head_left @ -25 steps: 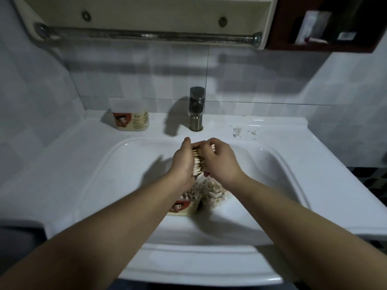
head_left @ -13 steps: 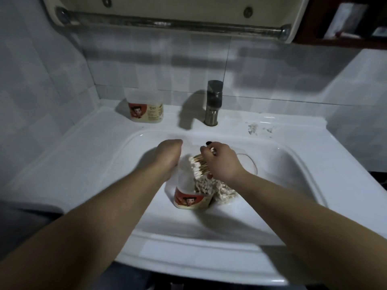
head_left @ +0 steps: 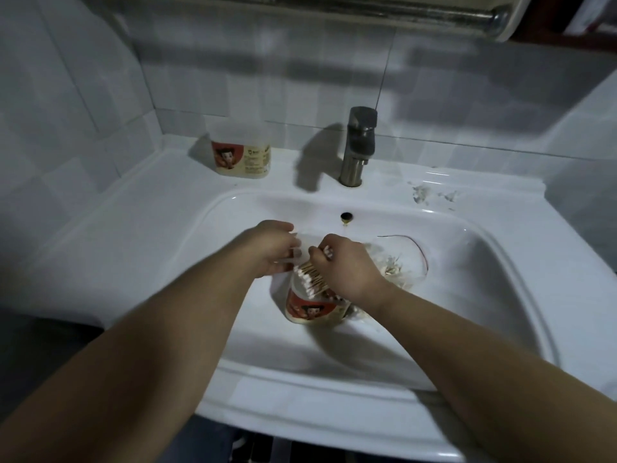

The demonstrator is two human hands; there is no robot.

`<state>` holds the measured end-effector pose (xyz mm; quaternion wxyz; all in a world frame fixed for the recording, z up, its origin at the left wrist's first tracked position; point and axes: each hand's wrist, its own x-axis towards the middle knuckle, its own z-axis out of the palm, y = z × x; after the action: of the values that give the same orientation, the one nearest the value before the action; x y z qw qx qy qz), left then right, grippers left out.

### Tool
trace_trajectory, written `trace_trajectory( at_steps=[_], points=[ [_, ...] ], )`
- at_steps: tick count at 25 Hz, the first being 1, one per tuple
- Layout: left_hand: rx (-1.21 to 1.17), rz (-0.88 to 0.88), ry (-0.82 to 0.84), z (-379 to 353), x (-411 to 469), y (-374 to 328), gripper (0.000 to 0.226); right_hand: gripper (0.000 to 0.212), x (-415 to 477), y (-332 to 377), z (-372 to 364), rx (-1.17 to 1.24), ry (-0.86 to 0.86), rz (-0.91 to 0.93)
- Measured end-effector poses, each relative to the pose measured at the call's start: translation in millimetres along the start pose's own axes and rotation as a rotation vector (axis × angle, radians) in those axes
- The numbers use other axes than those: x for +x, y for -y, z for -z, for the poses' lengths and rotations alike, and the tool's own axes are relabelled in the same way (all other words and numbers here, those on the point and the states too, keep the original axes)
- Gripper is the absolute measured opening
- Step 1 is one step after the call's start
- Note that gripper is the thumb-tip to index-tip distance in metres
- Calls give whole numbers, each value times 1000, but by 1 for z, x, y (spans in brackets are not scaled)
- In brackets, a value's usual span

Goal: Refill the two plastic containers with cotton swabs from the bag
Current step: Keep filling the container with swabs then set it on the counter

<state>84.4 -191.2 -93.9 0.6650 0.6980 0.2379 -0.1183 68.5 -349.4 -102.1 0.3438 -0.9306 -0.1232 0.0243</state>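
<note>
A clear plastic container (head_left: 312, 310) with a red cartoon label stands in the sink basin. My left hand (head_left: 272, 247) grips its upper rim. My right hand (head_left: 347, 267) pinches a bundle of wooden-stick cotton swabs (head_left: 310, 279), tilted with its white tips over the container's mouth. The clear bag (head_left: 397, 267) with more swabs lies in the basin just right of my right hand, partly hidden by it. A second container (head_left: 241, 155) of the same kind stands on the ledge at the back left.
The white sink (head_left: 484, 295) fills the view, with a metal tap (head_left: 357, 145) at the back centre and the overflow hole (head_left: 346, 216) below it. White scraps (head_left: 424, 193) lie on the back right ledge. A towel rail (head_left: 367, 10) runs overhead.
My left hand has let go of the swab bundle and taken hold of the container's rim. My right hand has lowered the bundle toward the container's mouth. The camera has tipped downward.
</note>
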Motion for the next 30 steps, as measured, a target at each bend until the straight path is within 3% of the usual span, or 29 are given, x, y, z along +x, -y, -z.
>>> trace_trajectory(
  at_steps=[5,12,20,24,28,30],
  points=[
    [-15,6,-15,-1,0,0,33,22,-2,-6,2,-18,-15,26],
    [-17,16,22,-2,-6,-2,37,22,0,3,-2,-67,-12,4],
    [-43,8,33,0,-12,-4,29,48,-6,4,-4,-213,92,118],
    [-23,3,38,4,-13,-4,33,83,-15,-6,6,-397,158,314],
    [-34,11,42,4,-11,-2,36,118,-27,-8,6,-518,508,344],
    [-46,13,46,4,-11,-3,36,129,-28,-7,2,-578,575,356]
  ],
)
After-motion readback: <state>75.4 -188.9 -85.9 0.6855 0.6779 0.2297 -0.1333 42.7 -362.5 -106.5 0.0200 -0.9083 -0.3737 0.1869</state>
